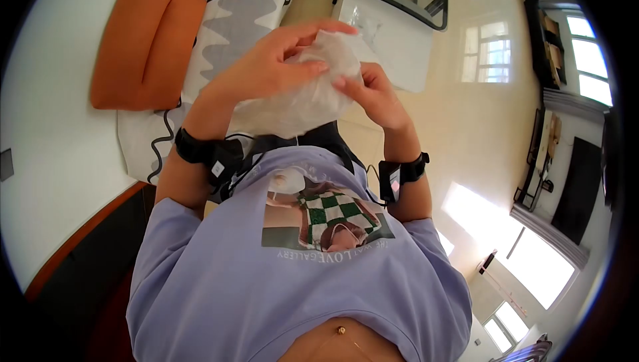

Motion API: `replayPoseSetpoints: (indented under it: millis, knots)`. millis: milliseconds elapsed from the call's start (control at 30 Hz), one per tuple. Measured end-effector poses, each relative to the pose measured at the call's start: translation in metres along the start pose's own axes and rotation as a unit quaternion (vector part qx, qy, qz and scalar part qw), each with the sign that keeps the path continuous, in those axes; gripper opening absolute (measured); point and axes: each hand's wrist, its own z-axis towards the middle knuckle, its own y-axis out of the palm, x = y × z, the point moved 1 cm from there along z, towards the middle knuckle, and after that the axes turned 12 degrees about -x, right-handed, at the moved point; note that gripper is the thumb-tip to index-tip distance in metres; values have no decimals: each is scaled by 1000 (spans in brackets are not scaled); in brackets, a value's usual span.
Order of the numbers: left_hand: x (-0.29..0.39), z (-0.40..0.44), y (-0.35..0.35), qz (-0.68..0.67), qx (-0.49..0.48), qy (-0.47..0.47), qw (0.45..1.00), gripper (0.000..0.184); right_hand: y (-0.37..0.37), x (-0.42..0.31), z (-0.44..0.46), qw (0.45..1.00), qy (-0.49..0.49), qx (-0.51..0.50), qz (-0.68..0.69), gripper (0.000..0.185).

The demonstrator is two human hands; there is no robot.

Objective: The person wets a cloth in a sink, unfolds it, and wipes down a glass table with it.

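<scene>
Lavender shirt nearest. Beyond it, thin whitish bag between both hands: left hand curved over it, right hand thumb against its side. Likely light, limp, slippery, tearable; bunched folds probably best hold. Orange cushion left of left hand; white surface beyond right; black wrist straps might snag film.

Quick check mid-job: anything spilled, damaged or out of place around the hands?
Nothing stands out. The white bag between the left hand and right hand is crumpled, with no spill visible; blur could hide a small tear. The orange cushion looks undamaged.
</scene>
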Motion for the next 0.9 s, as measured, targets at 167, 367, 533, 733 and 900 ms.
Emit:
replayPoseSetpoints:
  millis: [167, 367, 533, 733, 900]
  knots:
    - [-47, 36, -32, -79, 71, -45, 993, 52, -50, -25, 27, 992, -27, 48, 114, 32]
    - [-93, 84, -44, 87, -11, -81, 993, 40, -118, -65, 36, 989, -12, 29, 143, 34]
    - [-74, 107, -87, -233, 54, -42, 970, 37, -197, -79, 58, 964, -26, 70, 255, 34]
    - [-42, 137, -107, -54, 83, -124, 987, 42, -242, -73, 90, 946, 5, 77, 314, 37]
    - [-67, 128, -165, -384, 180, 5, 906, 39, -260, -79, 118, 915, 29, 41, 400, 37]
